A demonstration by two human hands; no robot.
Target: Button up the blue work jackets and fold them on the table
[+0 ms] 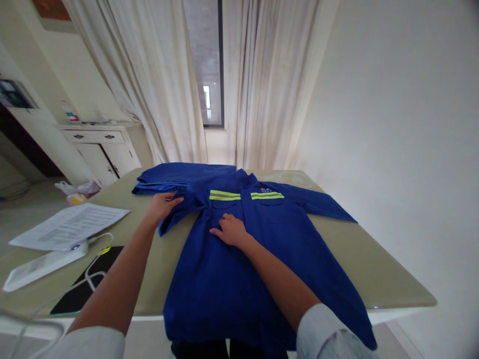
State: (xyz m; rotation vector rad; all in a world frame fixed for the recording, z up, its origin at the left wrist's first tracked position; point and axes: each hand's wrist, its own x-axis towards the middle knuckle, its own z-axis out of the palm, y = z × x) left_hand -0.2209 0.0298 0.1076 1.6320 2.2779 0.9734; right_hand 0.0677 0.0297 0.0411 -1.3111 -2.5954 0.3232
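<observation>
A blue work jacket (262,249) with yellow-and-silver reflective strips lies front up on the table, its lower hem hanging over the near edge. One sleeve stretches out to the right; the left one is bent and bunched. My left hand (161,207) is closed at that left sleeve, thumb and fingers pinching its cloth. On the jacket's front, just below the left chest strip, rests my right hand (232,230), fingers loosely spread and holding nothing. Behind the left sleeve lies a folded blue garment (187,172).
The table (374,269) has printed sheets (71,227), a white power strip-like device (47,267) with a cable, and a black flat object (78,294) on its left side. Beyond stand a white cabinet (101,149) and curtains (160,75). A wall (404,124) rises at right.
</observation>
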